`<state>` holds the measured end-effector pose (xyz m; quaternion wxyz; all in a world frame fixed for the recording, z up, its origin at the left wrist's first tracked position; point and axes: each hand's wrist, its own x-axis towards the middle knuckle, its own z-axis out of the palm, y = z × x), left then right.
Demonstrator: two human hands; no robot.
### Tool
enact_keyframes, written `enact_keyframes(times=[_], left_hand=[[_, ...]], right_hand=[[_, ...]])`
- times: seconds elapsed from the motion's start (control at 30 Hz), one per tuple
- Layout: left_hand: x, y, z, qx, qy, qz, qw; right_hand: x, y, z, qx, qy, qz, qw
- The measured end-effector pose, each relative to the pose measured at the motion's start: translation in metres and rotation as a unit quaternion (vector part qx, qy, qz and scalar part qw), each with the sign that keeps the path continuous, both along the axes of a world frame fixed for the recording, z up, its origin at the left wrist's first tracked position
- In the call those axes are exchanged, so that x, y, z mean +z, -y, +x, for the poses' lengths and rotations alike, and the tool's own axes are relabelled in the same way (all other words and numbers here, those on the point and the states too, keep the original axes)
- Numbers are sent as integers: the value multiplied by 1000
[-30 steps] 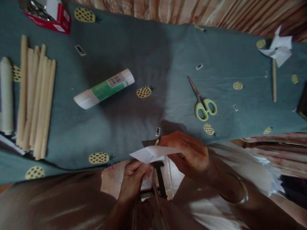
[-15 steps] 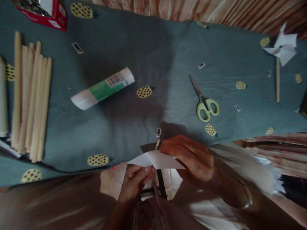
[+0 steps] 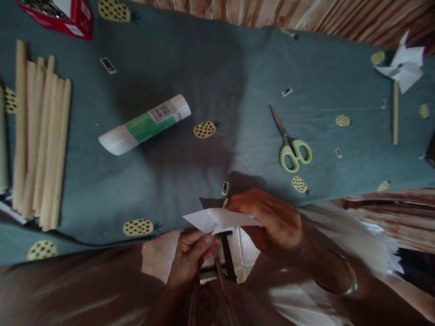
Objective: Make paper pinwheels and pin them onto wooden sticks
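Close to my body, past the table's near edge, I hold a folded white paper pinwheel between both hands. My left hand is closed, with thumb and fingertips pinched at the pinwheel's lower middle; anything small between them is hidden. From the other side, my right hand curls its fingers over the paper's far edge. A short end of a wooden stick shows beyond the paper, beside the right fingertips; the rest of it is hidden.
Green-handled scissors and a glue stick lie on the pineapple-print tablecloth. Several wooden sticks lie left, below a red box of metal pieces. A finished-looking pinwheel on a stick lies far right.
The pinwheel in my hands has tilted, and its near right flap has risen a little. Both hands stay nearly in place. The view has shifted slightly.
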<state>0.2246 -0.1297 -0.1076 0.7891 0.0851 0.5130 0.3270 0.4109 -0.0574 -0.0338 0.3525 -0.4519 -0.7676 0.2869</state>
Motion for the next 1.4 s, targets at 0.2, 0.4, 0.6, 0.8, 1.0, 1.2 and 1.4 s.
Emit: enact_keyframes(times=[0.2,0.4,0.6,0.8,1.0,1.2,1.4], left_hand=[[5,-3,2,-10,2,1,1000],[6,-4,2,-9,-12,-17,1000],[0,1,1,-3,-16,-28,999],[-1,0,0,-25,-16,-1,1000],[4,-2,-1,-33,-12,-1,999],[8,-4,1,-30,-15,-2,999],[16,-7,5,-21,-13,-41,999]], right_hand=[[-1,1,1,-2,-5,-14,1000],[-1,0,0,1,-2,-17,1000],[1,-2,1,11,16,16,1000],[1,-2,3,22,28,21,999],[1,-1,2,4,11,-25,1000],[7,-7,2,-26,29,-109,993],[15,-16,-1,-40,30,-197,979]])
